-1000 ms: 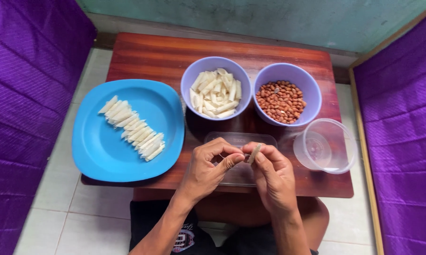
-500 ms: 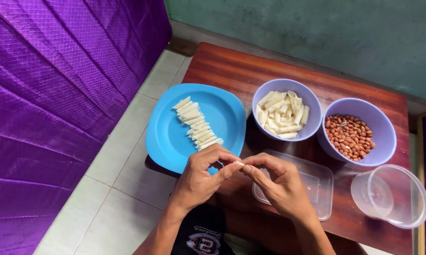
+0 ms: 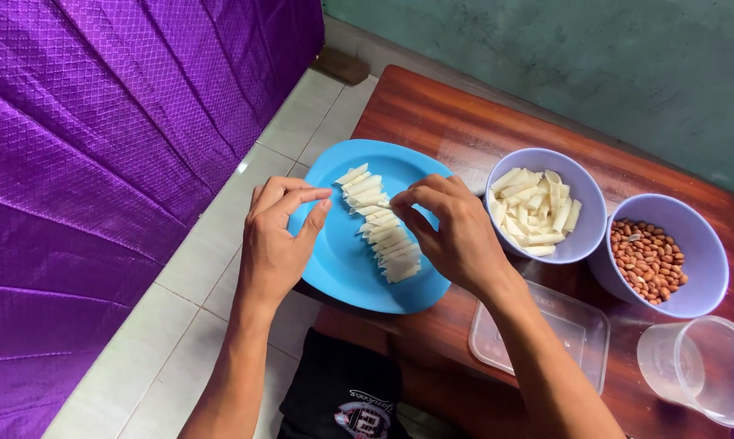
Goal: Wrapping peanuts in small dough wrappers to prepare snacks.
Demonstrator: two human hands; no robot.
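Note:
A blue plate (image 3: 342, 264) sits on the near left corner of a dark red wooden table (image 3: 440, 114). A row of small white rolled pieces (image 3: 387, 240) lies across the plate. My right hand (image 3: 456, 232) hovers over that row, and its fingertips pinch one white roll at the upper part of the line. My left hand (image 3: 273, 244) rests at the plate's left rim with its fingers loosely curved and nothing in them; the index finger reaches over the rim.
A lilac bowl (image 3: 585, 244) of flat white strips and a lilac bowl (image 3: 708, 244) of peanuts stand to the right. Nearer me are a clear rectangular tub (image 3: 546, 333) and a clear round cup (image 3: 696, 370). Purple cloth (image 3: 98, 162) hangs at left above a tiled floor (image 3: 212, 244).
Both hands have moved from in front of me, where they worked a white piece between the fingertips, out to the blue plate. The view has swung left.

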